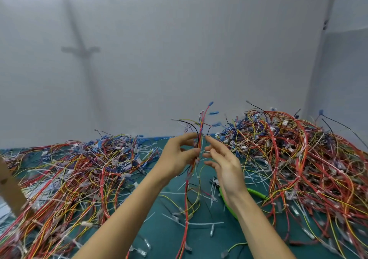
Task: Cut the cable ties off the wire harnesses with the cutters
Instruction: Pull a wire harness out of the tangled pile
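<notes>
My left hand (177, 155) pinches a wire harness (200, 131) of red, yellow and black wires and holds it upright above the green table. White cable ties (201, 129) wrap the bundle near my fingertips. The rest of the harness hangs down to the table. My right hand (223, 159) is just right of the harness with relaxed fingers, its fingertips near the wires and holding nothing. The green-handled cutters (253, 192) lie on the table behind my right wrist, partly hidden by it.
A large pile of harnesses (79, 175) covers the left of the green table (167, 236), and a taller pile (298, 159) fills the right. Cut white ties litter the strip between them. A cardboard edge (10, 187) stands at far left. A grey wall rises behind.
</notes>
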